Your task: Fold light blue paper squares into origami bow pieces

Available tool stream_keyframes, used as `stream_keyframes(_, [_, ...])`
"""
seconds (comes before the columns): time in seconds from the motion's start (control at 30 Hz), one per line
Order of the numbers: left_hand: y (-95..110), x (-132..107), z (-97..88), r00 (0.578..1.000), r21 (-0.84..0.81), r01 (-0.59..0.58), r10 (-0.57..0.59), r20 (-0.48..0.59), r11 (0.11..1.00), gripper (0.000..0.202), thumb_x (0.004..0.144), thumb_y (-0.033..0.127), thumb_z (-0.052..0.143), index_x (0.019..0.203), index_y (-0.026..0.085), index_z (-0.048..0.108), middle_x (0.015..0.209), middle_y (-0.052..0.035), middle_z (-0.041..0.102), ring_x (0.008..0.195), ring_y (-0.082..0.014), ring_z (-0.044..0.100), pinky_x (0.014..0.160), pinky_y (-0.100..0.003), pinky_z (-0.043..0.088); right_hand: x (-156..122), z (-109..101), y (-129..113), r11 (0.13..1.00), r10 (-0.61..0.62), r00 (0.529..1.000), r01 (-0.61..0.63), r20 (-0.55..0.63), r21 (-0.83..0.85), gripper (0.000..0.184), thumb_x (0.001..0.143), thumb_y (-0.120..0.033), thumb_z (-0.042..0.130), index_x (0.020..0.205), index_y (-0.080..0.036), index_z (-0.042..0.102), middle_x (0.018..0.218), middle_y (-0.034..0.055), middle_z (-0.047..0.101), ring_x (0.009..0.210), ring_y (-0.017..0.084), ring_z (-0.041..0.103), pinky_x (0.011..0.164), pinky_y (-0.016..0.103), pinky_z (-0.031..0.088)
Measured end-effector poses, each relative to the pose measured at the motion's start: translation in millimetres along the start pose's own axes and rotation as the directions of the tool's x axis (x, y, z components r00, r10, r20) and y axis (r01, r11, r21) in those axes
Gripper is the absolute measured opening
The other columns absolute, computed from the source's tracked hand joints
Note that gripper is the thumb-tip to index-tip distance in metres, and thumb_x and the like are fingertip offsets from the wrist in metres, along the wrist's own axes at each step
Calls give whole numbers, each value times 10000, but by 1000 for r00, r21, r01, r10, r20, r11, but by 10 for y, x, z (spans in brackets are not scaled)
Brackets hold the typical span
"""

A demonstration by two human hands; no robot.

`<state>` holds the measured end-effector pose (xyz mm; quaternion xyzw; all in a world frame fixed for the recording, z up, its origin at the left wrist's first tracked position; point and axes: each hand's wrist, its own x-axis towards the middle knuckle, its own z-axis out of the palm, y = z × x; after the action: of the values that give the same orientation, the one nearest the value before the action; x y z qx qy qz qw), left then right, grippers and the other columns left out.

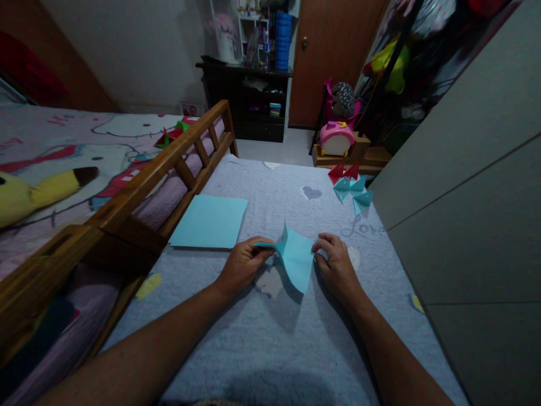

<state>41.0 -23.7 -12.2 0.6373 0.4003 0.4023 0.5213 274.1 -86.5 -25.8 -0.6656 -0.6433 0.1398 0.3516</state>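
Observation:
Between my two hands a light blue sheet of paper is held up, creased and partly folded, over the patterned bedcover. My left hand pinches its left side between thumb and fingers. At its right edge, my right hand grips the paper with thumb and fingertips. A flat stack of light blue paper lies beyond my left hand, near the wooden rail. Folded light blue paper shapes and red folded paper shapes sit at the far right corner of the bed.
A wooden bed rail runs along the left, with a second bed and a yellow plush toy beyond it. On the right stands a pale panel. A dark cabinet and a pink toy case are past the bed's far edge.

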Motion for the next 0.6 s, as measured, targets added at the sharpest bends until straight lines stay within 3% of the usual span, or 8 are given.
stream_keyframes(0.13, [-7,-7,-5,998,-103,60,-62,-22,993,87,765,229,717,825,175,750,817,-38,740,764,-165,679,774,-302,564,-7,-33,-70,932,93,996,-85,-5,353,64,864,-238,541,895,-232,597,1309,119,555,1169,284,578,925,461,504])
stream_keyframes(0.2, [1,-9,-3,996,-143,78,-83,-28,987,94,756,238,735,825,177,753,801,-33,743,749,-161,682,780,-307,571,-17,-40,-110,819,188,982,-176,35,547,185,860,-282,566,1042,-255,553,1322,112,568,1083,255,636,860,422,538])
stream_keyframes(0.27, [16,-11,0,995,-168,91,-96,-25,982,97,742,228,743,825,180,759,793,-32,748,747,-160,688,785,-307,575,-26,-43,-126,728,278,959,-252,61,637,396,857,-301,564,1236,-283,448,1241,105,620,978,236,669,800,410,556])
stream_keyframes(0.33, [27,-13,1,994,-173,103,-109,-20,979,102,734,219,745,827,182,762,792,-33,754,746,-162,692,774,-306,580,-30,-42,-102,790,311,951,-257,-2,557,476,848,-309,560,1302,-266,422,1173,112,639,965,249,654,800,432,551])
stream_keyframes(0.43, [27,-17,-2,993,-160,117,-121,-13,980,111,726,228,753,827,181,764,787,-38,760,739,-172,696,748,-312,587,-30,-17,-12,972,166,977,-140,-133,187,418,844,-334,575,1246,-222,545,1266,148,588,1156,315,547,965,537,461])
stream_keyframes(0.5, [20,-20,-9,993,-151,113,-115,-5,982,121,727,230,755,837,182,769,803,-42,763,745,-173,697,750,-312,588,-31,19,42,997,80,992,-81,-102,-7,389,862,-346,571,1228,-218,593,1339,157,554,1253,353,466,1032,602,377])
stream_keyframes(0.6, [13,-25,-21,995,-148,95,-96,4,984,117,737,227,756,843,184,780,859,-53,766,802,-176,700,788,-307,584,-37,68,61,989,55,998,-58,-28,-134,327,875,-345,573,1177,-236,637,1392,145,527,1288,370,426,1030,635,344])
